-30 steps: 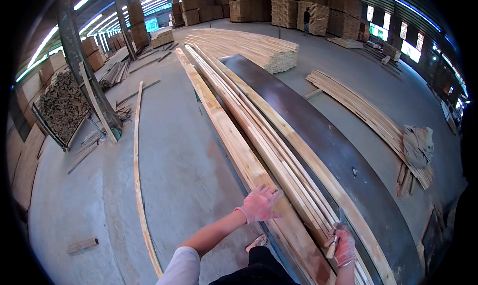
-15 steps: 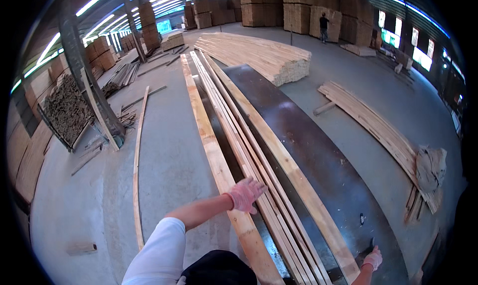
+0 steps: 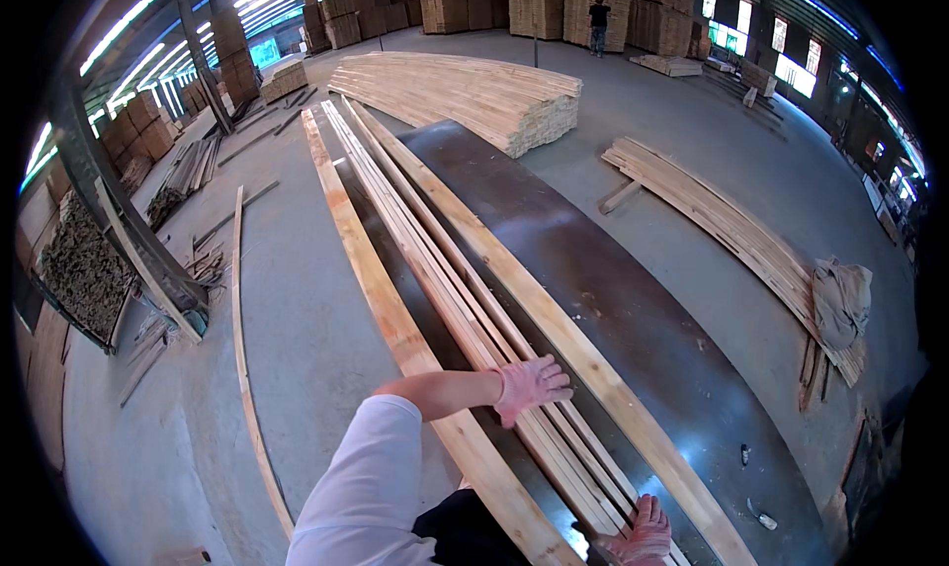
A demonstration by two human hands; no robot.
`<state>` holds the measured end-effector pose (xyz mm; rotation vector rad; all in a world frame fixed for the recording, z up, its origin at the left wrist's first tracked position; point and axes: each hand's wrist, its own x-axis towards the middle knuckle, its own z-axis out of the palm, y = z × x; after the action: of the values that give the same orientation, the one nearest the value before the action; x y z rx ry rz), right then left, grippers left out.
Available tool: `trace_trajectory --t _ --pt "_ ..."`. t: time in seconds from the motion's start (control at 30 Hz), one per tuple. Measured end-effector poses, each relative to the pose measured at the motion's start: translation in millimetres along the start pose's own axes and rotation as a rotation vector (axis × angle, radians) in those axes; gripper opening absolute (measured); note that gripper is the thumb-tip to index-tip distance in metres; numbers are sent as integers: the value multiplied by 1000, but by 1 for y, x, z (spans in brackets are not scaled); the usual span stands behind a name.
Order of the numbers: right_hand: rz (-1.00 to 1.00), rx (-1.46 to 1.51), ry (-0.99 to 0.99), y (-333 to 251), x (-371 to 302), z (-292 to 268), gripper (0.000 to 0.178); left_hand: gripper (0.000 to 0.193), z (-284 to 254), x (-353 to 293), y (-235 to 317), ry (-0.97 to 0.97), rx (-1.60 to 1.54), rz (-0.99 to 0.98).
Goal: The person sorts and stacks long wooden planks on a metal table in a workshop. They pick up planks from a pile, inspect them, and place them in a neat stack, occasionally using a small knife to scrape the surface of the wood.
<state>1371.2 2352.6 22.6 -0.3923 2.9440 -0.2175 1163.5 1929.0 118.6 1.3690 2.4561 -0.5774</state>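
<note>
My left hand (image 3: 532,386), in a pink glove, lies with fingers spread across a bundle of long, thin wooden strips (image 3: 465,337). Nearer to me, my right hand (image 3: 641,538), also gloved, rests on the near part of the same strips, its fingers stretched out. Its thumb side is partly lost at the lower edge. A wide board (image 3: 381,299) runs along the left of the bundle, and another board (image 3: 563,334) along the right. Beneath them is a dark, glossy table (image 3: 593,260). Two small objects lie on it: one dark (image 3: 744,454), one dark and pale (image 3: 761,515).
A large stack of planks (image 3: 465,91) stands beyond the table. To the right lies a low pile of boards (image 3: 722,240) with a crumpled cloth (image 3: 842,301). At left are a single strip (image 3: 242,348) on the floor and a steel post (image 3: 99,190). A person (image 3: 599,24) stands far off.
My right hand has left the small dark object on the table and come left onto the strips. My left hand has slid right across the bundle. The view has shifted.
</note>
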Motion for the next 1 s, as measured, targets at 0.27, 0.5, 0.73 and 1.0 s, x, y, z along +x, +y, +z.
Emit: trace_trajectory --t 0.27,0.5,0.73,1.0 --pt "82 -209 73 -85 1 -29 123 111 26 -27 4 -4 -155 27" --pt "327 -80 -8 -104 11 -44 116 112 33 -2 -10 118 -228 105" --pt "232 124 -202 -79 37 -89 90 78 42 11 -13 91 -369 -1" --pt "236 89 -243 -67 34 -71 105 113 35 24 -32 -82 -201 182"
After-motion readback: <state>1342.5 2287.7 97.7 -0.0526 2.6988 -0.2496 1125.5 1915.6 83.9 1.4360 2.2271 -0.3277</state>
